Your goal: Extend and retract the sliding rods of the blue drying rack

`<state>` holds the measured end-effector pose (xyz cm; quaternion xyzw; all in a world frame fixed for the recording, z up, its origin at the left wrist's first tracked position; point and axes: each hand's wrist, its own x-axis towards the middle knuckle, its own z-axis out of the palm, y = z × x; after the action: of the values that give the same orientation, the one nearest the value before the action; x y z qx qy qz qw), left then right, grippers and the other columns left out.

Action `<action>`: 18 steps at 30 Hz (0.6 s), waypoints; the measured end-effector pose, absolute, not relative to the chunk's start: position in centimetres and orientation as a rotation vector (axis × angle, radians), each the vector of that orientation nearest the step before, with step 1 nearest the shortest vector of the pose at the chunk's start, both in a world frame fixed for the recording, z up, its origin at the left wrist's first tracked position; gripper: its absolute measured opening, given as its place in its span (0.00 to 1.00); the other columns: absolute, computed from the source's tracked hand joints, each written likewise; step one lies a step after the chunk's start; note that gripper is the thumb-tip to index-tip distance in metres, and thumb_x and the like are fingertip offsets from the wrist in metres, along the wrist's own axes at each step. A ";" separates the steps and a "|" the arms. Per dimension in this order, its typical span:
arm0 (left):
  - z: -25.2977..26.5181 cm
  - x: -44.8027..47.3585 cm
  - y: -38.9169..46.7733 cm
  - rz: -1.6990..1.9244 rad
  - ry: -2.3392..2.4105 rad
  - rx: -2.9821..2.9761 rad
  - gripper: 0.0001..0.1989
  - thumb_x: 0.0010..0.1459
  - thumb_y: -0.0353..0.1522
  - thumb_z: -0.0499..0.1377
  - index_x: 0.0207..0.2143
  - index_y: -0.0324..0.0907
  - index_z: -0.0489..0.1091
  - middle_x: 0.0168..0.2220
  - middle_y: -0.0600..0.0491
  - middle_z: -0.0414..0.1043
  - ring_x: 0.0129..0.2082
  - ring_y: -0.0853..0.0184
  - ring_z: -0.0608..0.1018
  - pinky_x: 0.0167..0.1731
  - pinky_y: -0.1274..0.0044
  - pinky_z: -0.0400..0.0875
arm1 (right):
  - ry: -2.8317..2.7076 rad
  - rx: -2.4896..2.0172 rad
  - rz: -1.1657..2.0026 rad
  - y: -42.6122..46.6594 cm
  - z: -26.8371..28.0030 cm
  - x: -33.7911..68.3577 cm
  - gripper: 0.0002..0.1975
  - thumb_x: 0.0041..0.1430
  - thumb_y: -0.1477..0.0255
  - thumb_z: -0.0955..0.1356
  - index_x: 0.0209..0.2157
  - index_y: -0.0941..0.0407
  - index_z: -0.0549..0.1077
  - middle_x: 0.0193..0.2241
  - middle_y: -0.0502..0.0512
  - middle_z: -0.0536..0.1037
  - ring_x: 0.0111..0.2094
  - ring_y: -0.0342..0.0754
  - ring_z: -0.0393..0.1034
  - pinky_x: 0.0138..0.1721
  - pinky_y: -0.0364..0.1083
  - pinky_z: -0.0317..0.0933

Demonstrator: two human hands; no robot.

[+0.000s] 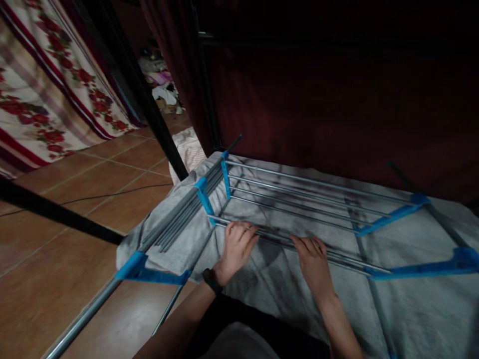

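Observation:
A rack of grey metal tubes (pixel 292 179) joined by blue plastic brackets (pixel 160 275) lies across a grey blanket (pixel 258 294). It looks like a clothes drying rack. My left hand (pixel 239 244), with a dark band on its wrist, curls its fingers over the near metal rods (pixel 277 238), close to a blue bracket. Further along the same rods, my right hand (pixel 313 257) also has its fingers bent over them. Both thumbs are mostly hidden. A loose-looking bundle of parallel rods (pixel 179 219) sits at the left between two blue brackets.
Dark posts (pixel 149 94) stand at the left, beside a tiled floor (pixel 93 184) crossed by a thin black cable (pixel 119 192). A floral curtain (pixel 56 85) hangs beyond. A dark red cloth (pixel 318 114) hangs behind the rack. Assorted items (pixel 164 89) are piled in back.

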<state>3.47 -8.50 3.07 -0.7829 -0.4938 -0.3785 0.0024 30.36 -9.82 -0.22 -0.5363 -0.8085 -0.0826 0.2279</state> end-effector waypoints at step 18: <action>3.6 -3.7 -0.2 -2.816 -2.240 -1.231 0.35 0.63 0.58 0.43 0.24 0.41 0.72 0.18 0.53 0.67 0.19 0.68 0.69 0.25 0.75 0.65 | -2.233 -1.448 -0.229 -9.8 0.1 31.0 0.25 0.63 0.81 0.58 0.57 0.51 0.70 0.42 0.56 0.79 0.45 0.53 0.72 0.59 0.57 0.55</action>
<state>-3.71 -0.22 3.59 -0.3062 -0.5571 -0.7003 -0.3248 31.01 -9.76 0.10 -0.5273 -0.8128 -0.0833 0.2330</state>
